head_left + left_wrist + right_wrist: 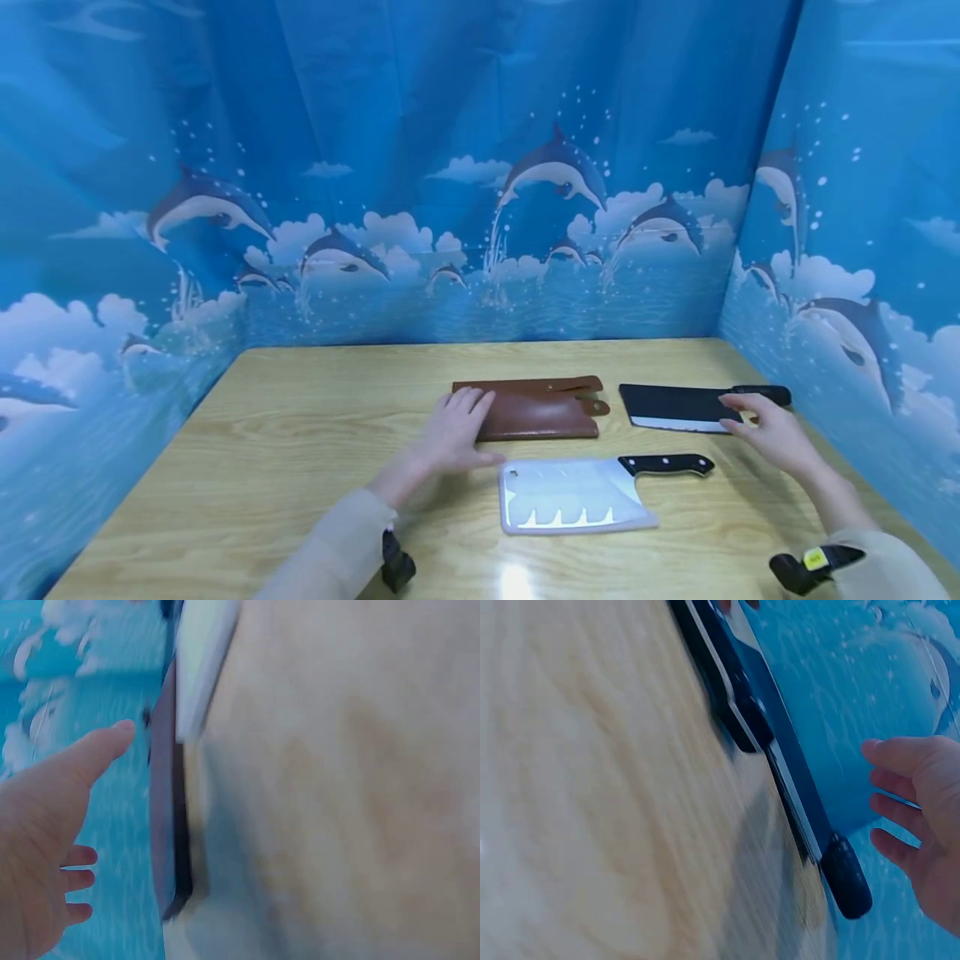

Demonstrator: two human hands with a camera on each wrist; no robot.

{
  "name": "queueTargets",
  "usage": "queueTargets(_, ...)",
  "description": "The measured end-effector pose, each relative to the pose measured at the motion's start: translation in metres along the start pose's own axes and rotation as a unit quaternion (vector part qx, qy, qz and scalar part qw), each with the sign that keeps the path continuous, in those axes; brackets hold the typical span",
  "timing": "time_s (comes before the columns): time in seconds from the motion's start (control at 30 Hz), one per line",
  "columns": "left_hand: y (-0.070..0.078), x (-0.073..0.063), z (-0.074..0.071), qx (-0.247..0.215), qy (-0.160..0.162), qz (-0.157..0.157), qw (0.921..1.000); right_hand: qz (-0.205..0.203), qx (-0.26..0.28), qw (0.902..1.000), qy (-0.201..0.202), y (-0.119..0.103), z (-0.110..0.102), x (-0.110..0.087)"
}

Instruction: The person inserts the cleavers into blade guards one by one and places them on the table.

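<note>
My left hand (456, 433) is spread over the left end of a brown leather knife sheath (540, 412), fingers extended and thumb pointing right. In the left wrist view the thumb and fingertips (94, 877) show with nothing between them. A black-bladed cleaver (671, 405) with a pale cutting edge lies to the right of the sheath. Over its handle end hovers my right hand (774, 432), fingers loosely bent and apart from the handle in the right wrist view. Nearer to me lies a second cleaver (573, 492), with a broad, pale, shiny blade and a riveted black handle (667, 465).
All of these lie on a light wood-grain table (300, 467). A blue dolphin-print curtain (420, 208) hangs along the back edge and both sides. Dark straps with small devices (397, 562) sit on both wrists.
</note>
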State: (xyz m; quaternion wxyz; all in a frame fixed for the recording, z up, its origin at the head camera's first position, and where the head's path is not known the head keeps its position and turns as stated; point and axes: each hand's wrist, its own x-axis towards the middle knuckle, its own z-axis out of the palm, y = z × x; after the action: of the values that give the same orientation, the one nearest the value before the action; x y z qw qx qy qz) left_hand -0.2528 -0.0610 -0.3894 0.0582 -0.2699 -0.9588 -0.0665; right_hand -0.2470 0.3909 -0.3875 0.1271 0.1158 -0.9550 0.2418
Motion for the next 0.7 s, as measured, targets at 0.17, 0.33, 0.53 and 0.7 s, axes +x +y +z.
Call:
queueTargets(0.17, -0.026, 0.01, -0.004, -0.016, -0.006, -0.051, 0.9986, 0.041, -0.029, 0.9987, 0.0, 0.018, -0.013, 0.01)
queueTargets(0.33, -0.037, 0.02, -0.001, -0.008, -0.042, -0.084, 0.9955, 0.065, -0.046, 0.9967, -0.016, 0.039, -0.021, 0.021)
queueTargets(0.53, -0.034, 0.03, 0.003, -0.005, -0.111, -0.085, 0.9902, 0.06, -0.079, 0.9926, -0.07, 0.062, -0.023, 0.028)
queueTargets(0.7, -0.029, 0.038, 0.006, -0.014, -0.145, -0.064, 0.9873, 0.071, -0.116, 0.9855, -0.102, 0.069, -0.02, 0.031)
